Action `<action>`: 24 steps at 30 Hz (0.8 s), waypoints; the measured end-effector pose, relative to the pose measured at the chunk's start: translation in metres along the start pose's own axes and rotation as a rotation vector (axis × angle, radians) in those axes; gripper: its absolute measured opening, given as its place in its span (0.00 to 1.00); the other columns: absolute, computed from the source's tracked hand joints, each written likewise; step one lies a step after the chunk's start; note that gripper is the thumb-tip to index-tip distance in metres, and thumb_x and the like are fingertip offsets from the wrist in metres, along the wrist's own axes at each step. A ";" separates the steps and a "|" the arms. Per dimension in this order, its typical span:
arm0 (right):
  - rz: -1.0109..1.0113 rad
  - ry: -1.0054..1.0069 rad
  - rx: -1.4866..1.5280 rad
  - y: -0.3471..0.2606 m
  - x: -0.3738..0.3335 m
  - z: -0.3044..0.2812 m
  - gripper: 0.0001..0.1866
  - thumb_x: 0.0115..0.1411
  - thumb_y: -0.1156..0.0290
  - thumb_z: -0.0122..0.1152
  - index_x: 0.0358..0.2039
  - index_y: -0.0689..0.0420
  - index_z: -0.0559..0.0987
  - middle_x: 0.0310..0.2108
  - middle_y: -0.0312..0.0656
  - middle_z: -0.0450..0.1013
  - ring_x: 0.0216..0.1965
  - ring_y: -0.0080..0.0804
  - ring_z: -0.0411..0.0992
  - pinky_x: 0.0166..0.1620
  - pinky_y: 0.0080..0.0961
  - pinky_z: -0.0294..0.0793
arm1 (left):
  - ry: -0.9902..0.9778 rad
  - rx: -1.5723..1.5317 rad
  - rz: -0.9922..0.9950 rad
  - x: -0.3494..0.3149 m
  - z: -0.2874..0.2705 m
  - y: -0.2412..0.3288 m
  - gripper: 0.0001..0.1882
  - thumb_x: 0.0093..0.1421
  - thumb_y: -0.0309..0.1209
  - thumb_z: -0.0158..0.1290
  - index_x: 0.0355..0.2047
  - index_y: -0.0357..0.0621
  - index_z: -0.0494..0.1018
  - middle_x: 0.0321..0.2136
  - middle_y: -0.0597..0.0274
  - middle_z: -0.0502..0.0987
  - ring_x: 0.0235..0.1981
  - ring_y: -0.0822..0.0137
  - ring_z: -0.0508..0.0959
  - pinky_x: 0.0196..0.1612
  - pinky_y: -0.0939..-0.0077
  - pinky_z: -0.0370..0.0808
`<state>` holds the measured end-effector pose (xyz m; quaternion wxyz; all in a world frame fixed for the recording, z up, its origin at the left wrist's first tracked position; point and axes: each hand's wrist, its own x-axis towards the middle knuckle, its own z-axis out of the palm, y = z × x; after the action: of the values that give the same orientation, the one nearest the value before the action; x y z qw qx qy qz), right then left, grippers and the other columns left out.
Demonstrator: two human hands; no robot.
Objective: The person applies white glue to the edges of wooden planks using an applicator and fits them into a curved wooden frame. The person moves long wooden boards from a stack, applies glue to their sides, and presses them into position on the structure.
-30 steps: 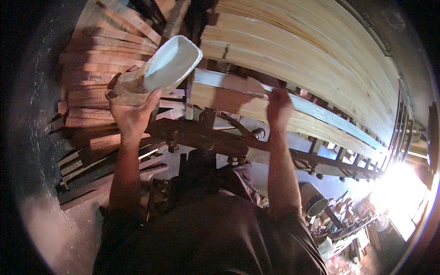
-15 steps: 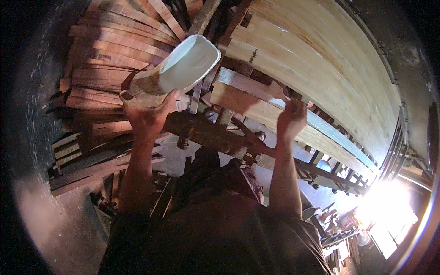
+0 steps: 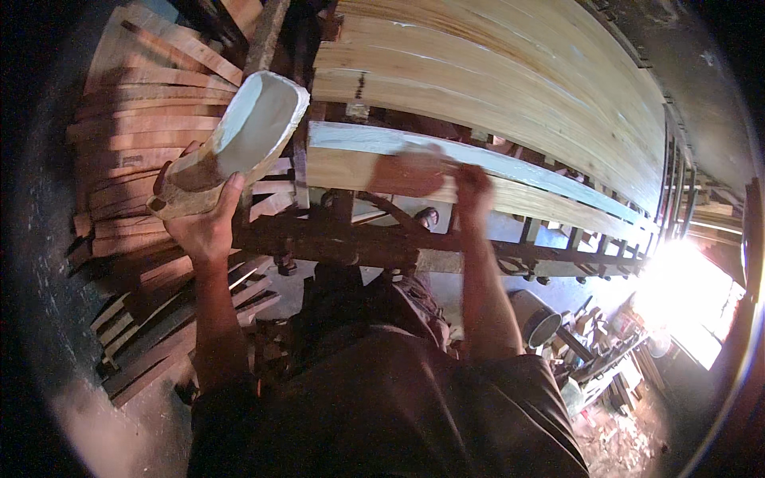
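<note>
My left hand (image 3: pixel 205 233) grips a cut-open, scoop-like container (image 3: pixel 185 182) by its brownish lower end, thumb along the side. White paste, like glue, coats its inside, and the wide mouth tilts up and away. My right hand (image 3: pixel 473 191) is closed round the handle of a flat brown spreader (image 3: pixel 410 172), smeared by motion; whether it is a brush or a blade I cannot tell. The spreader is over a narrow pale board (image 3: pixel 526 199). Along that board's far side runs a strip wet with white glue (image 3: pixel 510 166).
Wide joined planks (image 3: pixel 510 80) lie beyond the strip. A clamp rack's dark beam (image 3: pixel 319 241) crosses in front of me. Reddish wood slats (image 3: pixel 151 119) are stacked at left. At lower right stand a dark bucket (image 3: pixel 535 319) and wood scraps (image 3: pixel 617 438), near a bright opening.
The view has shifted, so the planks appear further left. My right hand and spreader have moved along the board, and more of its strip shows white. My left hand still holds the container.
</note>
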<state>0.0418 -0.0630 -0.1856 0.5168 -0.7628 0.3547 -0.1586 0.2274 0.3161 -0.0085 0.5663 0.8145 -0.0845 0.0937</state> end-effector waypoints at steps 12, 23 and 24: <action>-0.442 0.202 -0.655 -0.059 -0.038 0.016 0.23 0.45 0.79 0.57 0.46 0.56 0.76 0.41 0.54 0.71 0.43 0.55 0.69 0.43 0.48 0.72 | -0.055 0.002 -0.107 -0.012 0.028 0.004 0.30 0.50 0.27 0.69 0.52 0.31 0.70 0.49 0.54 0.76 0.49 0.63 0.76 0.53 0.66 0.73; 0.382 0.152 0.622 -0.095 -0.023 -0.008 0.02 0.60 0.78 0.61 0.33 0.61 0.76 0.26 0.35 0.73 0.25 0.19 0.66 0.28 0.19 0.65 | -0.167 -0.300 -0.182 -0.008 0.049 0.033 0.35 0.47 0.25 0.67 0.55 0.33 0.65 0.52 0.50 0.73 0.51 0.60 0.75 0.57 0.64 0.71; 0.374 0.138 0.648 -0.102 -0.025 -0.009 0.02 0.59 0.78 0.61 0.33 0.61 0.77 0.25 0.34 0.73 0.24 0.19 0.65 0.28 0.18 0.65 | -0.149 -0.373 -0.211 -0.010 0.053 0.035 0.35 0.47 0.24 0.67 0.55 0.32 0.64 0.52 0.49 0.72 0.52 0.60 0.75 0.58 0.63 0.70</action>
<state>0.0576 -0.0293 -0.0868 0.7262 -0.4694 0.4532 -0.2168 0.2124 0.2548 0.0033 0.7060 0.7046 -0.0563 -0.0438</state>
